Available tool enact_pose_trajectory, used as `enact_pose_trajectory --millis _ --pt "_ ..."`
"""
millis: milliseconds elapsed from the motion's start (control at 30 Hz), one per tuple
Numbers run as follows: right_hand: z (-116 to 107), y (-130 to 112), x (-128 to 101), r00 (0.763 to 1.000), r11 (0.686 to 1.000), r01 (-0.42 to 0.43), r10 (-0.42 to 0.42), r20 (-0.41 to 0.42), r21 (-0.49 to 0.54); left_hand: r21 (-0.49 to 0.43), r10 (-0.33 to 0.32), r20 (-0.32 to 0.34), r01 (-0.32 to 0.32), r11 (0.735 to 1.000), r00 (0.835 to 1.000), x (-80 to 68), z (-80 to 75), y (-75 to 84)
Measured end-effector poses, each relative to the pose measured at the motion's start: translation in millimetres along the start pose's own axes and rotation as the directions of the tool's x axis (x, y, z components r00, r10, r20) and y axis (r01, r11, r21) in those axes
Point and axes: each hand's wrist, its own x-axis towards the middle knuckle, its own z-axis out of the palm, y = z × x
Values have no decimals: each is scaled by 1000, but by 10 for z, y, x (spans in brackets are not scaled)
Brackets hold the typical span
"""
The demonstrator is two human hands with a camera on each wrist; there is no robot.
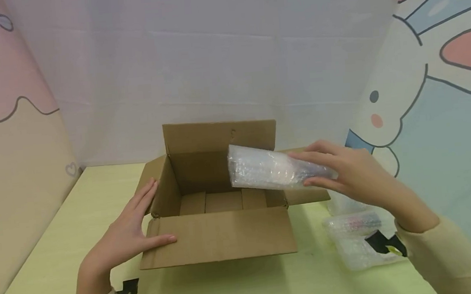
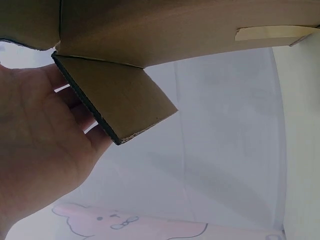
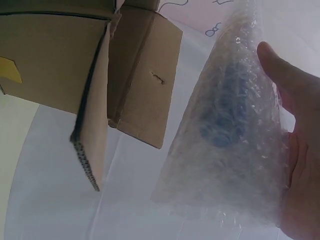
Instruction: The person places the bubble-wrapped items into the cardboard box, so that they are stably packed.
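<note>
An opened cardboard box (image 1: 226,235) stands with its flaps spread outward. My left hand (image 1: 122,234) lies at its near left corner, fingers stretched along the left flap (image 1: 148,177) and thumb on the front flap. In the left wrist view, that hand's fingers (image 2: 82,116) pass behind the flap. My right hand (image 1: 349,170) grips the narrow end of a bubble-wrapped package (image 1: 262,168), its wide end over the box's right side. Through the wrap in the right wrist view shows a dark blue patch; the package (image 3: 220,165) is in front of my palm.
More bubble-wrapped packages (image 1: 355,223) lie on the pale yellow table (image 1: 110,189) to the right, partly beneath my right forearm. A white backdrop (image 1: 213,75) rises right behind the box, with cartoon-printed panels (image 1: 447,148) at both sides.
</note>
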Motion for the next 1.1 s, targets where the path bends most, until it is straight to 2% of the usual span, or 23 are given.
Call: enact_pose_trajectory --millis 167,333,500,733,1100 --pt "61 -26 328 996 999 40 -39 74 -12 -16 -2 -7 1 1000 1000 -2 2 22" --pt "138 -106 694 976 999 51 -48 214 -10 -33 -1 -7 1 999 1000 5 8 14" --pt "221 -184 986 939 999 48 -42 342 -9 -39 11 -4 -11 999 1000 16 19 3" --pt "399 -241 1301 887 998 63 -52 458 -9 -35 8 -4 -8 999 1000 13 23 24" --pt "762 -265 1628 771 990 127 -63 633 -57 -43 21 -26 -22 999 999 -11 24 9"
